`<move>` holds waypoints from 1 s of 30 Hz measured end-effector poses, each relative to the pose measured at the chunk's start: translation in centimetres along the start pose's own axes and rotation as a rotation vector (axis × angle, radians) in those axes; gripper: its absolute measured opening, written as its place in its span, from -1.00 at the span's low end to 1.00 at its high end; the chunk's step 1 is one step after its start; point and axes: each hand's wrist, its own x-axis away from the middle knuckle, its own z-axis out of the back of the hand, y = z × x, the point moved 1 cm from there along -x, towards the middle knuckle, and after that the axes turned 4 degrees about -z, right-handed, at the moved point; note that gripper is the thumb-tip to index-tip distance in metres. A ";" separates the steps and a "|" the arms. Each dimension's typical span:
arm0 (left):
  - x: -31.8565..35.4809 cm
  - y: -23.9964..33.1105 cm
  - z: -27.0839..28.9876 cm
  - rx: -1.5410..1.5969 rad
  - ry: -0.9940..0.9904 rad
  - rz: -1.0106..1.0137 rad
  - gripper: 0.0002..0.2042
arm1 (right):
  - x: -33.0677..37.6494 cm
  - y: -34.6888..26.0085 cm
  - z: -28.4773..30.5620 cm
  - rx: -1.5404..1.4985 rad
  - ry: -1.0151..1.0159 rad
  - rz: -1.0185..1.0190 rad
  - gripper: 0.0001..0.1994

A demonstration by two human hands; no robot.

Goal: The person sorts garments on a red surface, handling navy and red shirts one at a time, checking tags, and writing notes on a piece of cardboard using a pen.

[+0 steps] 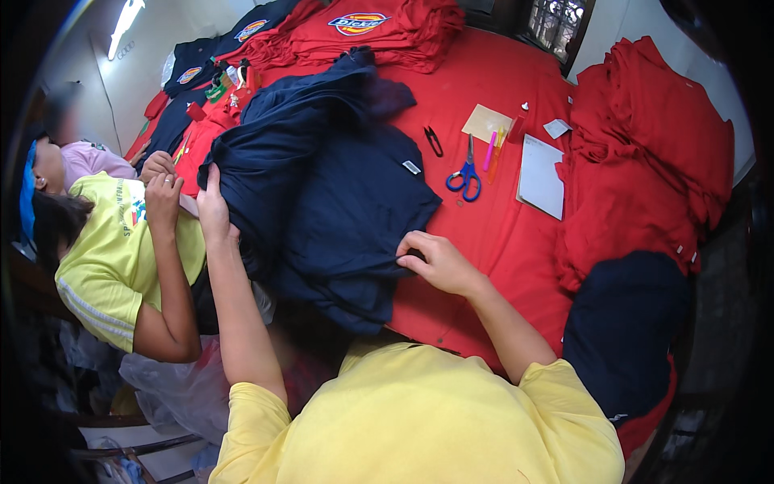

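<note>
Left arm stretches forward, left hand (213,211) clamped on the navy garment (347,189) across the red-covered counter (500,89); right arm angles inward, right hand (439,262) pinching its near edge.

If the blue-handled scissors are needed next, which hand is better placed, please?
Probably the right hand: though pinching the navy garment, it is nearer the blue-handled scissors; the left hand holds the garment farther away.

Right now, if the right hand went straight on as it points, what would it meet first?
The navy garment; the right hand is right at its edge, though the picture leaves the exact contact unclear.
</note>
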 end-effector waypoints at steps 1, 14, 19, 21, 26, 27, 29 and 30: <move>0.0 0.5 0.6 -0.036 0.031 -0.064 -0.64 | 0.0 -2.4 1.2 -0.020 -0.086 0.002 -0.85; -0.4 5.5 0.1 -0.516 0.134 -0.553 -0.65 | -6.2 -2.5 9.9 -0.202 0.688 0.128 -0.82; 4.3 5.0 -4.6 -0.667 -0.210 -0.562 -0.66 | -8.9 -8.2 7.6 -0.160 0.476 0.304 -0.82; 5.1 3.7 -5.4 -0.840 -0.287 -0.748 -0.64 | -10.1 -12.0 7.4 -0.038 0.486 0.478 -0.81; 2.5 5.9 -2.4 -0.639 0.102 -0.628 -0.60 | -9.4 -13.9 8.4 0.001 0.019 0.613 -0.86; 1.3 6.4 -1.7 -0.562 0.188 -0.643 -0.61 | -8.8 -12.6 8.0 -0.012 -0.194 0.627 -0.87; -0.6 7.3 -0.6 -0.440 0.273 -0.618 -0.62 | -7.6 -10.3 6.8 0.122 -0.477 0.360 -0.79; -1.2 8.0 -0.5 -0.387 0.266 -0.583 -0.63 | -7.3 -9.3 6.1 0.152 -0.547 0.119 -0.72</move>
